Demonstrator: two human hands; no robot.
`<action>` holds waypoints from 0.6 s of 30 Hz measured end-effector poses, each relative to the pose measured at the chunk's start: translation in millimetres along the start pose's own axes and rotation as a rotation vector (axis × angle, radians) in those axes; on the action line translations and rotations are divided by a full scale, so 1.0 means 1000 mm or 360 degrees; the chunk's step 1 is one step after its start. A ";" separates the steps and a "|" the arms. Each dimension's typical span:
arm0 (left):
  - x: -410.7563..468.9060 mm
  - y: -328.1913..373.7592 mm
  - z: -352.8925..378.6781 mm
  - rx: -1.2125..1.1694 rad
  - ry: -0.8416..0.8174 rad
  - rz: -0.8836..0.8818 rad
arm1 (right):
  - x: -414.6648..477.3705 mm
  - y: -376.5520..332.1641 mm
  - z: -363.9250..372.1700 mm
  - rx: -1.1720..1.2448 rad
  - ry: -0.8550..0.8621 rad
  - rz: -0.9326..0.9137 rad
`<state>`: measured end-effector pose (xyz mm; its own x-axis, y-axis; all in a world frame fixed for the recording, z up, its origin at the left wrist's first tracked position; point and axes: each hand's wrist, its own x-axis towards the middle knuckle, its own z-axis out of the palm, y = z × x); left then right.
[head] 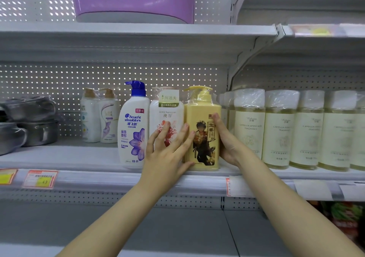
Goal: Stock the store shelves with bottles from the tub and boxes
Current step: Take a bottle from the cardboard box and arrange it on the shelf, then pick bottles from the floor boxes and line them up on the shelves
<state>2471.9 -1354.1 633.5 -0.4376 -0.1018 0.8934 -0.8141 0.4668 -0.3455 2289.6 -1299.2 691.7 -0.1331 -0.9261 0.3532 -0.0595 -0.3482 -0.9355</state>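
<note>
The yellow bottle (203, 114) stands upright on the shelf (59, 158), pressed between both grips. The left grip (166, 154) lies spread flat at its left edge and the right grip (227, 144) lies flat against its right. Neither closes round it.

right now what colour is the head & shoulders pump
The pump is dark blue; head view.

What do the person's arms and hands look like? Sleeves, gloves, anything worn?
Nothing worn in view. The left hand and right hand are ungloved, with no rings showing. The left forearm and right forearm are bare down to the frame's bottom edge: no sleeves, watch, bracelet or markings.
</note>
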 end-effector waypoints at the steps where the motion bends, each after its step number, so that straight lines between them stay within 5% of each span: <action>1: 0.000 0.000 -0.001 -0.0028 -0.0017 0.0003 | -0.001 -0.001 0.001 -0.0007 0.0022 -0.0001; 6: -0.002 -0.003 -0.013 -0.0323 -0.0163 0.0003 | -0.014 -0.008 0.011 -0.0009 0.0390 -0.0061; 10: -0.003 -0.002 -0.035 -0.1029 -0.0220 -0.0278 | -0.041 -0.007 0.017 -0.0068 0.0641 -0.0233; 18: -0.013 0.038 -0.107 -0.2103 -0.0221 -0.0929 | -0.114 0.007 0.036 0.0031 0.0631 -0.0528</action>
<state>2487.9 -1241.2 639.5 -0.2685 -0.6040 0.7504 0.0199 0.7754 0.6312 2339.8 -1201.2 644.2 -0.4752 -0.6401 0.6037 -0.1442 -0.6202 -0.7711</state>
